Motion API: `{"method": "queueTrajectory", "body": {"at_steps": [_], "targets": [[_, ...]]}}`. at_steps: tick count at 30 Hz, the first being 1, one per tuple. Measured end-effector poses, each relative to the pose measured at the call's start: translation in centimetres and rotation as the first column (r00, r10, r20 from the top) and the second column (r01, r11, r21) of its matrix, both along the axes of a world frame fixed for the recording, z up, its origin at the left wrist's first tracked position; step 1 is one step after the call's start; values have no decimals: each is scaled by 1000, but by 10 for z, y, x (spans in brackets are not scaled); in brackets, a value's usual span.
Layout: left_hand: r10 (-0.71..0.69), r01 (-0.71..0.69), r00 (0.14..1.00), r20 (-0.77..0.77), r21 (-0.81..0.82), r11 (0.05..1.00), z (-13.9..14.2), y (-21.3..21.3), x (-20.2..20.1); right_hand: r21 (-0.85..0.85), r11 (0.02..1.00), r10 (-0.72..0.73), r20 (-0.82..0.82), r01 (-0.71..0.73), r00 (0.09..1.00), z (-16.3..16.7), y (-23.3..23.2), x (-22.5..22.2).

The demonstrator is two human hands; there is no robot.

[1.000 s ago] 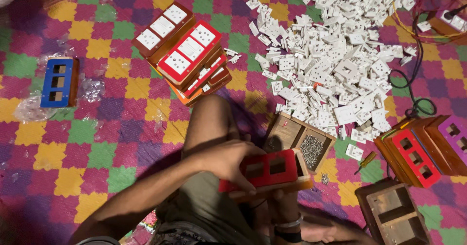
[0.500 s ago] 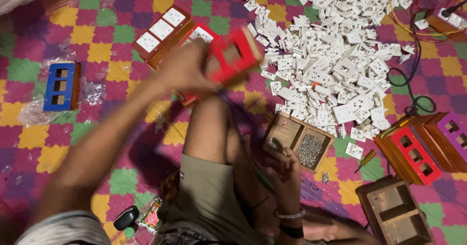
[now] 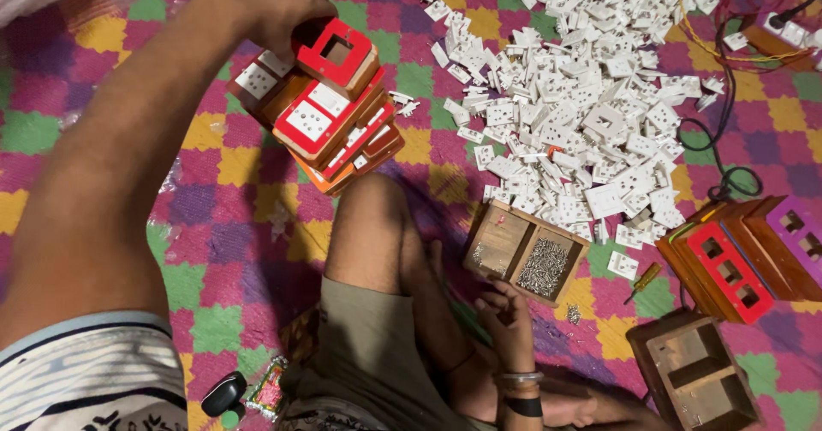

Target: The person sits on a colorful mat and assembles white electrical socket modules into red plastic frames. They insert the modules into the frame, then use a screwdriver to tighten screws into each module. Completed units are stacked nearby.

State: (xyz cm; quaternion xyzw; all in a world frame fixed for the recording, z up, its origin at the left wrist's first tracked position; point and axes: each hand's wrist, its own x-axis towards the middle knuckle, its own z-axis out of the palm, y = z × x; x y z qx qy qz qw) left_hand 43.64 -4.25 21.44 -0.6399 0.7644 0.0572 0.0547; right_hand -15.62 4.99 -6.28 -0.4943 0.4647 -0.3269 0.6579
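My left hand (image 3: pixel 261 7) reaches far forward and grips a red-faced wooden switch box (image 3: pixel 338 54) with an open cut-out. It rests on top of a slanted stack of similar boxes (image 3: pixel 330 127) fitted with white sockets. My right hand (image 3: pixel 505 320) lies low beside my bent knee, fingers loosely curled. It sits just below a small wooden two-compartment tray (image 3: pixel 501 243) that holds screws, and nothing shows in its grasp.
A big heap of white plastic sockets and switches (image 3: pixel 591 97) covers the checkered mat (image 3: pixel 231 225) at the upper right. Empty red and purple-faced boxes (image 3: pixel 736 255) and a bare wooden box (image 3: pixel 693 380) sit at right, with a screwdriver (image 3: pixel 642 281) and black cable (image 3: pixel 728 178).
My left hand carried the red box from my lap up and forward onto the stack. My right hand let go and dropped beside the screw tray.
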Motion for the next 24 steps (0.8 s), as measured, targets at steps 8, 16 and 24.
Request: {"method": "queueTrajectory", "body": {"at_steps": [8, 16, 24], "targets": [[-16, 8, 993, 116, 74, 997, 11, -16, -2, 52, 998, 15, 37, -17, 999, -6, -16, 16], [200, -192, 924, -327, 58, 980, 51, 9, -81, -56, 998, 45, 87, -41, 995, 35, -15, 16], [-363, 338, 876, -317, -134, 932, -65, 100, -319, -147, 988, -34, 143, 55, 989, 68, 16, -2]]}}
